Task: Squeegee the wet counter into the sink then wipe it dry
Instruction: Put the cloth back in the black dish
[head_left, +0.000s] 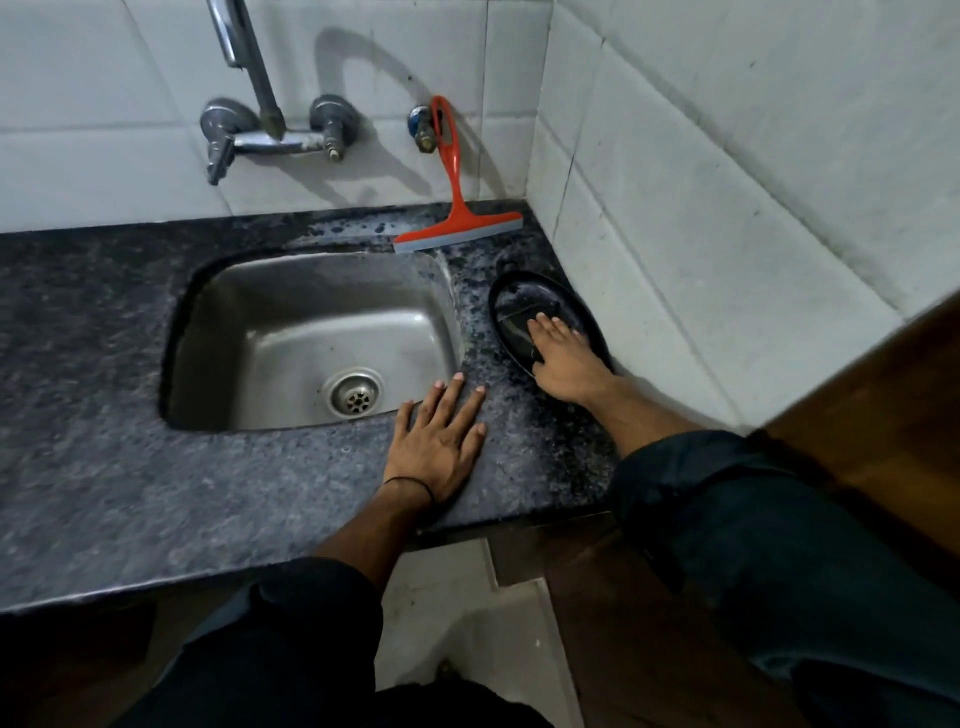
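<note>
On counter (130, 493): one squeegee (457, 228), one dish (511, 306), possibly wet; two hands.

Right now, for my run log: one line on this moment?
left hand flat on counter | right hand on black tray | squeegee untouched

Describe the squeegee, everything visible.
The squeegee is orange-red plastic with a pale grey rubber blade along its bottom edge. Its long handle ends in an open loop hung around a small wall tap. The blade end rests on the dark speckled counter behind the sink's back right corner, tilted, right end higher. It leans on the tiled wall. Neither hand touches it.
</note>
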